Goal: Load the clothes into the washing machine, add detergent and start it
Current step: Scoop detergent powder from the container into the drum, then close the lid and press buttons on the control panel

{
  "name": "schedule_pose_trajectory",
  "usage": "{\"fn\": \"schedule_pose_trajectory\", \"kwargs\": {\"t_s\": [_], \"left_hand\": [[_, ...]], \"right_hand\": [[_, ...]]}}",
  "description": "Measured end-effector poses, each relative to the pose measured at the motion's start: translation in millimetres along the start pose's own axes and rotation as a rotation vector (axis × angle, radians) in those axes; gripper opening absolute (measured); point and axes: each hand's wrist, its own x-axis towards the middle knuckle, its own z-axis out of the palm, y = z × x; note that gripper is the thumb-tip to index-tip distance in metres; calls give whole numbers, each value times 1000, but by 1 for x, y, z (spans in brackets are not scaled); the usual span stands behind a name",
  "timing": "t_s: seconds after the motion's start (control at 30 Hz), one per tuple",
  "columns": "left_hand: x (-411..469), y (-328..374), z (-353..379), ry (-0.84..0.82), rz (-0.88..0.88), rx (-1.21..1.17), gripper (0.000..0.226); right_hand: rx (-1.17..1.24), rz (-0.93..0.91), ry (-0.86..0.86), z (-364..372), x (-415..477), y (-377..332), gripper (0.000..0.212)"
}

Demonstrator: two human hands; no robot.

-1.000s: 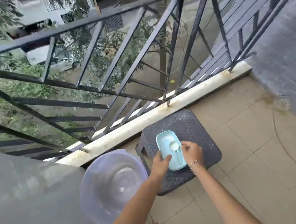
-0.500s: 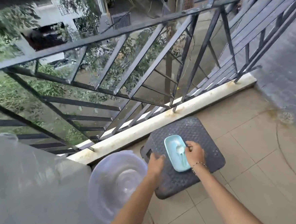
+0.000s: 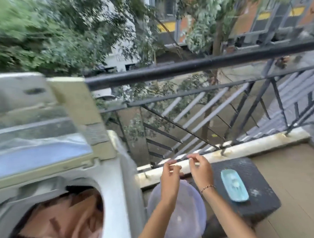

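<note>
Right fingers (image 3: 193,158): thumb and forefinger drawn together at the tips as if pinching something small; the blur hides whether anything lies between them, so I cannot tell.
Left fingers (image 3: 171,164): curled inward, tips close but not clamped on anything I can make out.
Right hand (image 3: 201,168): raised in mid-air at centre frame, a bead bracelet (image 3: 207,187) on the wrist; it touches nothing.
Left hand (image 3: 169,181): just beside the right, also in the air, above the basin.
Basin (image 3: 179,215): a translucent plastic bowl on the floor, lower centre, between machine and stool; it looks emptied.
Detergent tray (image 3: 234,185): pale blue oblong dish with a small scoop lying in it, set on the dark woven stool (image 3: 258,191) at lower right, probably kept within reach of the washer.
Washing machine (image 3: 115,192): top-loader filling the left of the frame, lid (image 3: 36,127) propped upright so the drum mouth is open.
Clothes (image 3: 67,223): peach and brown fabric already heaped inside the drum, lower left.
Railing (image 3: 204,64): dark metal balcony bars behind, trees beyond.
Stage: loading looks done; my guess is the hands are carrying detergent toward the drum.
</note>
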Motion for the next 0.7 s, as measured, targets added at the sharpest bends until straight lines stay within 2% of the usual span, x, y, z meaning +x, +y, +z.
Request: {"fn": "schedule_pose_trajectory", "kwargs": {"t_s": [0.17, 0.33, 0.47, 0.6, 0.7], "left_hand": [[-29, 40, -134, 121, 151, -14, 17], [-47, 41, -277, 301, 153, -45, 10], [-59, 25, -366, 438, 128, 0, 4], [-63, 11, -425, 487, 73, 76, 16], [-57, 4, -452, 528, 61, 133, 16]], "right_hand": [[-10, -203, -118, 81, -59, -104, 18], [28, -253, -267, 170, -120, -176, 18], [1, -281, -356, 220, -160, -201, 16], [-51, -222, -390, 252, -187, -207, 13], [-87, -203, -383, 268, -197, -207, 10]]}}
